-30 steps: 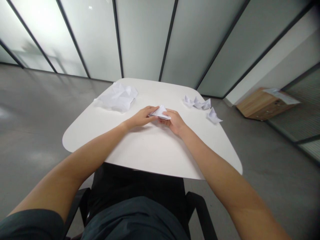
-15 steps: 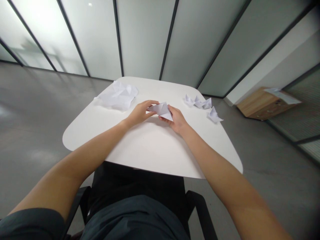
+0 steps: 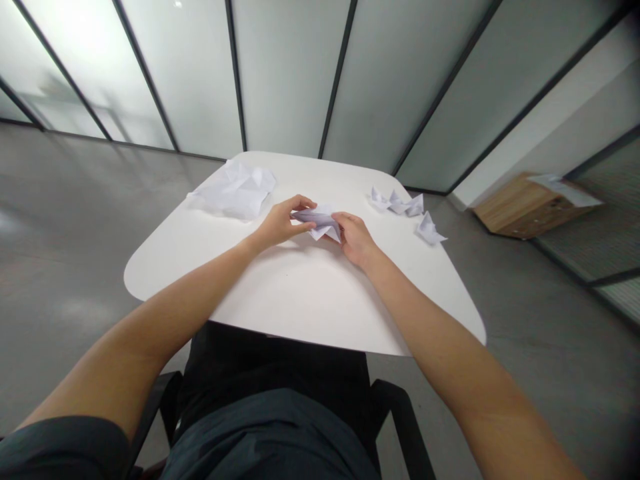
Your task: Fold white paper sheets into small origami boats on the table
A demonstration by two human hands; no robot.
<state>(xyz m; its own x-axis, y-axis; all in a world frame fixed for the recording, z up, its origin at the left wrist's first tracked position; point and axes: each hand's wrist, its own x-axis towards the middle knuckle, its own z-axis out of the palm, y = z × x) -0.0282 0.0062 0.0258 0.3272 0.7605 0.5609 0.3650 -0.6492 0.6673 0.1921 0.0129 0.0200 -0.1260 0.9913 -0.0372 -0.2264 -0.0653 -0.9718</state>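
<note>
A small folded piece of white paper (image 3: 318, 221) is held just above the white table (image 3: 300, 293), near its middle. My left hand (image 3: 283, 223) pinches the paper's left end with curled fingers. My right hand (image 3: 354, 237) grips its right end, fingers closed round it. The paper looks spread open between the two hands.
A crumpled pile of white paper (image 3: 235, 190) lies at the table's far left. Several small folded paper shapes (image 3: 400, 203) sit at the far right, one more (image 3: 429, 229) near the right edge. A wooden box (image 3: 525, 207) stands on the floor to the right. Glass wall panels stand behind.
The folded paper has come up off the table and been pulled open between my hands; it lay flat under my fingers a second ago.
</note>
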